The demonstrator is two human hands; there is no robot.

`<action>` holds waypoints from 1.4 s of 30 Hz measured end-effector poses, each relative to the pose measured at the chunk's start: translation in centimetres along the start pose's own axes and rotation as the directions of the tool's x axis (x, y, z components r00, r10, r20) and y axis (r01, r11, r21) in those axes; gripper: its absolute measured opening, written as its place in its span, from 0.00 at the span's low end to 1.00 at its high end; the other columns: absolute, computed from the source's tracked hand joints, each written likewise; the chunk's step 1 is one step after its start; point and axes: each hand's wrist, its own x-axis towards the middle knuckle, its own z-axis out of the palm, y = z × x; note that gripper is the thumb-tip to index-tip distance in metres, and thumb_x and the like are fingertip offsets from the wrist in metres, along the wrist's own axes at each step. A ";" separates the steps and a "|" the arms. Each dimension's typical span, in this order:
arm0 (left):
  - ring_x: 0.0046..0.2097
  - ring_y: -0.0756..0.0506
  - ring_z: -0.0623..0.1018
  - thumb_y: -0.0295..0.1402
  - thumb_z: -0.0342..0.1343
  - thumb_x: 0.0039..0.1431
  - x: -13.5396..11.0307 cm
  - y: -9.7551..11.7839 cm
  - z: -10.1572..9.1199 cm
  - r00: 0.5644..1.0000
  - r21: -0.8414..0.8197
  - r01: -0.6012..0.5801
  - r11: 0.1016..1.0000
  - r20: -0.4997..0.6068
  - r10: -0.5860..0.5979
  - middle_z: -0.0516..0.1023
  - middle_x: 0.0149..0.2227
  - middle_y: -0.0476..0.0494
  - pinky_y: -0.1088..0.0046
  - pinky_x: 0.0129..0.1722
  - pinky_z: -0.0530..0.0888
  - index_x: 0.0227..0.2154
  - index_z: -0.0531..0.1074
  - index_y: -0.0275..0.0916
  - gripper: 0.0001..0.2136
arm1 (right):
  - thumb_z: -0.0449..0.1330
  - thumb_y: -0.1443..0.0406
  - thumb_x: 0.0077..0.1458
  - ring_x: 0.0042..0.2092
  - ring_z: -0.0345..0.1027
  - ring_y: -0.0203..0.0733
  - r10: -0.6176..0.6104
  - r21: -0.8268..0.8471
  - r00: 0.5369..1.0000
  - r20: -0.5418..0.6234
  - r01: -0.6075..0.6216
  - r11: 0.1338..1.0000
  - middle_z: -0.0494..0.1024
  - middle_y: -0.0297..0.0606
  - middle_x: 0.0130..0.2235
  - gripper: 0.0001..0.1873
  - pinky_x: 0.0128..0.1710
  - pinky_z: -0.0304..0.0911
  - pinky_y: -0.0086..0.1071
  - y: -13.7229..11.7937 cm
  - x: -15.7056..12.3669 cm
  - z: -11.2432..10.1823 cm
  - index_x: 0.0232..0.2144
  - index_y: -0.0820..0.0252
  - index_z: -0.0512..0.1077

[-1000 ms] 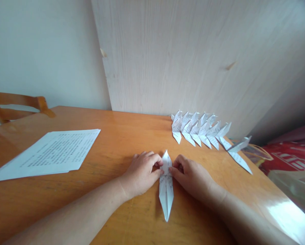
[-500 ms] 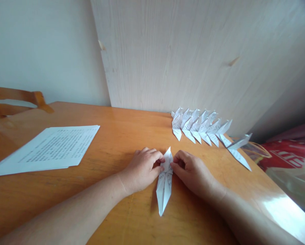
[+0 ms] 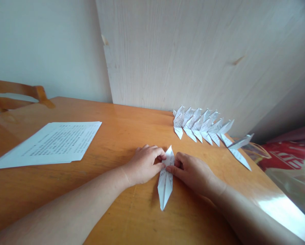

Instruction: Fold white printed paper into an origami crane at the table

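A long, narrow folded paper piece [image 3: 165,185], white with printed text, lies on the orange wooden table [image 3: 111,146], its lower tip pointing toward me. My left hand [image 3: 144,164] pinches its upper part from the left with thumb and fingers curled. My right hand [image 3: 190,172] pinches the same part from the right, fingertips meeting the left hand's at the middle fold. The piece's top point [image 3: 170,151] sticks up between the two hands.
A row of several finished folded paper pieces [image 3: 202,127] lies along the leaning wooden board [image 3: 193,54], one more [image 3: 239,149] at the right edge. A stack of printed sheets [image 3: 55,143] lies left. A wooden chair back [image 3: 17,93] stands far left; a red plastic bag [image 3: 285,160] sits right.
The paper piece has narrowed and shortened slightly as both hands press its upper flaps inward. The view has shifted a little; the hands stay at the same spot.
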 end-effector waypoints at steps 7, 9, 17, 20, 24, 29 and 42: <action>0.45 0.43 0.74 0.30 0.55 0.59 0.2 -0.3 0.1 1.000 -0.015 0.024 1.000 0.014 -0.024 0.78 0.41 0.50 0.64 0.45 0.69 0.38 0.75 0.45 0.06 | 0.59 0.54 0.58 0.26 0.62 0.36 -0.031 0.053 0.999 0.014 0.030 0.998 0.73 0.31 0.26 0.14 0.25 0.48 0.30 0.7 0.2 0.1 0.27 0.56 0.68; 0.45 0.43 0.74 0.29 0.54 0.59 0.2 -0.4 0.2 1.000 -0.019 0.019 1.000 0.009 -0.019 0.78 0.42 0.49 0.64 0.45 0.70 0.39 0.75 0.45 0.08 | 0.58 0.57 0.60 0.28 0.64 0.36 -0.053 0.085 0.998 -0.028 0.055 0.995 0.73 0.31 0.27 0.12 0.26 0.51 0.30 0.8 0.1 0.1 0.28 0.57 0.68; 0.44 0.43 0.74 0.29 0.54 0.59 0.3 -0.6 0.4 1.000 -0.043 -0.013 0.999 -0.014 0.013 0.78 0.40 0.49 0.65 0.44 0.70 0.37 0.76 0.45 0.08 | 0.53 0.67 0.64 0.42 0.66 0.43 -0.470 -0.028 0.878 -0.093 0.470 0.882 0.74 0.39 0.38 0.10 0.41 0.62 0.35 -1.1 -1.8 -1.3 0.39 0.55 0.76; 0.44 0.43 0.74 0.28 0.55 0.58 0.2 -0.6 0.3 1.000 -0.050 -0.008 0.999 -0.017 0.007 0.78 0.40 0.49 0.66 0.44 0.70 0.36 0.75 0.45 0.07 | 0.53 0.69 0.64 0.42 0.66 0.43 -0.520 -0.072 0.854 -0.016 0.518 0.852 0.74 0.40 0.39 0.11 0.42 0.63 0.36 -1.7 -2.2 -1.4 0.44 0.55 0.75; 0.44 0.44 0.74 0.26 0.55 0.56 0.2 -0.5 0.4 1.000 -0.059 -0.005 0.998 -0.023 0.004 0.79 0.40 0.50 0.66 0.44 0.70 0.36 0.75 0.45 0.09 | 0.53 0.69 0.64 0.41 0.65 0.44 -0.497 -0.167 0.865 0.063 0.500 0.849 0.74 0.41 0.39 0.11 0.42 0.63 0.36 -2.1 -2.4 -1.0 0.43 0.57 0.75; 0.41 0.45 0.75 0.23 0.52 0.54 0.1 -0.6 0.5 0.998 -0.125 0.024 0.992 -0.063 -0.032 0.79 0.36 0.51 0.69 0.40 0.70 0.36 0.73 0.44 0.10 | 0.54 0.67 0.63 0.40 0.65 0.46 -0.446 -0.299 0.892 0.070 0.446 0.844 0.74 0.43 0.39 0.09 0.39 0.62 0.38 -2.5 -2.3 -0.4 0.40 0.58 0.74; 0.41 0.44 0.74 0.26 0.56 0.52 -0.7 -0.6 0.1 0.995 -0.003 0.007 1.000 -0.100 -0.007 0.78 0.33 0.50 0.68 0.40 0.69 0.28 0.76 0.45 0.07 | 0.53 0.68 0.63 0.41 0.65 0.46 -0.429 -0.318 0.900 0.081 0.432 0.844 0.74 0.43 0.40 0.11 0.39 0.62 0.38 -2.6 -2.5 -0.2 0.44 0.58 0.73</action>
